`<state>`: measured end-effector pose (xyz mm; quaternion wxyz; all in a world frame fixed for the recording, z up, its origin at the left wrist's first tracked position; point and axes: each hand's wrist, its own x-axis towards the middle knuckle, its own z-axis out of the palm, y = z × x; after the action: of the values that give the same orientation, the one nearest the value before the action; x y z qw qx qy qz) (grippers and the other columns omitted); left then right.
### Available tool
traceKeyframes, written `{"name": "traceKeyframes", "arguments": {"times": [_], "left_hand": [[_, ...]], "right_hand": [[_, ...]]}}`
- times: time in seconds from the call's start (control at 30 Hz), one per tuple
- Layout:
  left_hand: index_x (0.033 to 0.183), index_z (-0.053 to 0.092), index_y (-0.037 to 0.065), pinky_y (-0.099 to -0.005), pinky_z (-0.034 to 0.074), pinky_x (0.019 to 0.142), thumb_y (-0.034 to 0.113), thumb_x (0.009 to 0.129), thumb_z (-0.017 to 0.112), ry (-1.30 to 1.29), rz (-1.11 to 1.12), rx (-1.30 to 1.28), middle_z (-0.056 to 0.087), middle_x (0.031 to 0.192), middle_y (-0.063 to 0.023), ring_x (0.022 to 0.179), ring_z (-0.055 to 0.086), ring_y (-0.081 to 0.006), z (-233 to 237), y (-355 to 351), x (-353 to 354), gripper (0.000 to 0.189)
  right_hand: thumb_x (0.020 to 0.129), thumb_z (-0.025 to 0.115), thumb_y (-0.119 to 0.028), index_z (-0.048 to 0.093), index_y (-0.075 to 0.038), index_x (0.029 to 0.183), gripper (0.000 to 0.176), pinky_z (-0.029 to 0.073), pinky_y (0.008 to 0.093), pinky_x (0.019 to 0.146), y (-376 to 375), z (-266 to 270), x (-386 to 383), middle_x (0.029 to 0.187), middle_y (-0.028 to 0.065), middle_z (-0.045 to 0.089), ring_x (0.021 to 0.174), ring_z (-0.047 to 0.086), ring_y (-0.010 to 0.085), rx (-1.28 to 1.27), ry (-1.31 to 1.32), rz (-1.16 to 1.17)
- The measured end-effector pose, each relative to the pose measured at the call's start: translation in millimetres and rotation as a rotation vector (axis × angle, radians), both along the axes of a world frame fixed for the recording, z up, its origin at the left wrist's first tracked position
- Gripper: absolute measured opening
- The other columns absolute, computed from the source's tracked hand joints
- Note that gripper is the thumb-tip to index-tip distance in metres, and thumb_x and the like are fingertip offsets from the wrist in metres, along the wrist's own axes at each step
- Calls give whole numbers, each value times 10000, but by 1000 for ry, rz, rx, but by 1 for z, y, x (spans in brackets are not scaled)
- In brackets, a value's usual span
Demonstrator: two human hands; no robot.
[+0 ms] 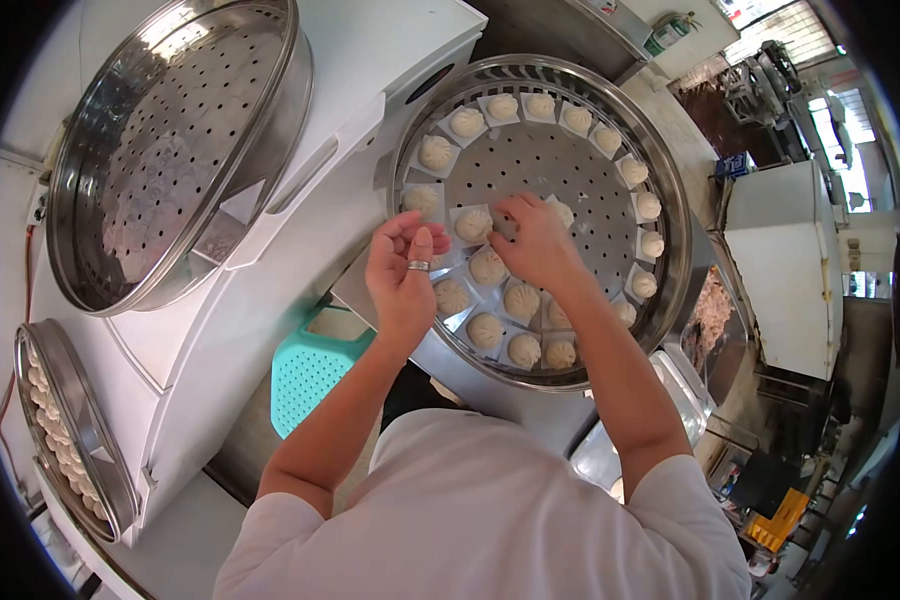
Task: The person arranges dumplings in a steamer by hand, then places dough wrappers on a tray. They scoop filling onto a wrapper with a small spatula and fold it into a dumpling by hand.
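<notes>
A round perforated steamer tray (530,165) holds several pleated buns on square white papers. My right hand (540,245) reaches over it, thumb and fingers apart, fingertips right at the edge of a bun (473,225) on its paper. Another bun (562,214) is partly hidden behind this hand. My left hand (403,280), wearing a ring, hovers at the tray's left side with fingers loosely curled and nothing visible in it. Close to its fingertips lies a bun (422,201). More buns (487,266) sit below, between my two hands.
An empty perforated steamer tray (185,140) stands on the white freezer (340,60) to the left. Below it, another steamer (70,440) holds buns. A turquoise stool (315,375) is by my left arm. Pinkish filling (708,315) fills a metal container at right.
</notes>
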<state>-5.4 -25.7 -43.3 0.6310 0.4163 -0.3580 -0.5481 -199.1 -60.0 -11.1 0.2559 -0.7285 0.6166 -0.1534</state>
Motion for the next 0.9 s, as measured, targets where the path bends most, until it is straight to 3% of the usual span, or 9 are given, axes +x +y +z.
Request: {"name": "traceKeyframes", "arguments": {"times": [0.07,0.17,0.47,0.67,0.9], "left_hand": [[1277,528,-32,-363,592,881,131,1070,558,9,-2,5,694,1084,-160,927,700,-217,0,-1,0,265],[1277,529,-30,-360,591,877,134,1070,561,-5,-6,-1,692,1075,-154,922,699,-213,-1,-1,0,266],[1276,533,-29,-358,596,875,148,1070,567,-9,-18,-3,691,1072,-152,918,699,-208,-1,-1,1,274],[1279,532,-30,-361,598,875,157,1069,572,0,-22,-3,690,1076,-153,916,698,-208,-2,-1,2,284],[1283,533,-27,-368,594,878,164,1074,561,-6,-18,12,689,1078,-153,919,694,-210,-1,0,4,285]], "right_hand": [[779,745,-106,664,-10,1182,422,534,474,932,17,0,-7,1166,201,645,1064,647,400,126,51,2],[791,766,-145,668,-29,1197,434,546,463,902,45,-14,3,1126,187,651,1029,657,402,-15,13,64],[789,771,-146,659,2,1172,425,544,492,887,53,-38,7,1109,213,642,1011,655,428,23,34,-64],[773,736,-129,657,-5,1128,384,544,492,874,52,-31,7,1048,206,634,976,649,425,-7,6,-42],[763,788,-154,659,-23,1209,483,541,471,921,16,-1,4,1139,199,646,1068,652,401,66,-44,-127]]}}
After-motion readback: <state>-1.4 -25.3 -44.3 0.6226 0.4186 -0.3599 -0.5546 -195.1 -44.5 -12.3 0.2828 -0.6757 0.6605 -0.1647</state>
